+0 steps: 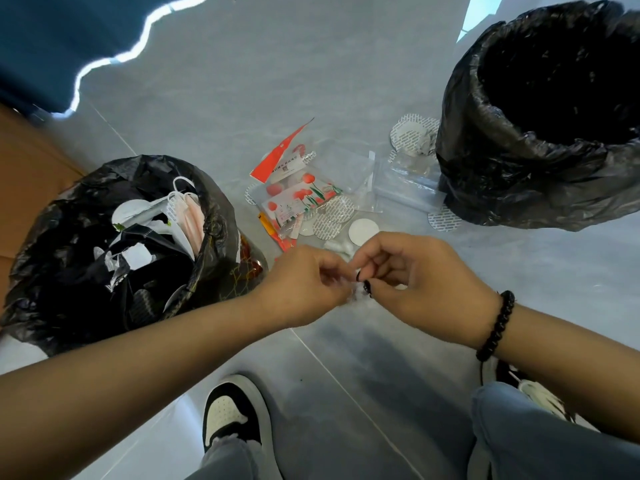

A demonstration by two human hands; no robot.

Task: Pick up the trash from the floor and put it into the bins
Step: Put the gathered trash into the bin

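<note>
My left hand (pixel 304 289) and my right hand (pixel 419 278) meet above the floor, and both pinch a small clear scrap of trash (pixel 355 292) between their fingertips. Just beyond them lies a pile of trash: a tulip-print packet (pixel 301 197), a red wrapper (pixel 280 154), several round foil seals (pixel 334 213), a white disc (pixel 363 232) and clear plastic bags (pixel 405 183). On the left stands a black-lined bin (pixel 214 216) holding masks and paper. On the right stands a second black-lined bin (pixel 526 168) whose inside looks dark.
More foil seals (pixel 412 133) lie against the right bin. My shoes (pixel 232 410) and jeans-clad knees are at the bottom of the view. A dark blue curtain (pixel 52 46) hangs at the top left, with brown flooring (pixel 27 168) at the left edge.
</note>
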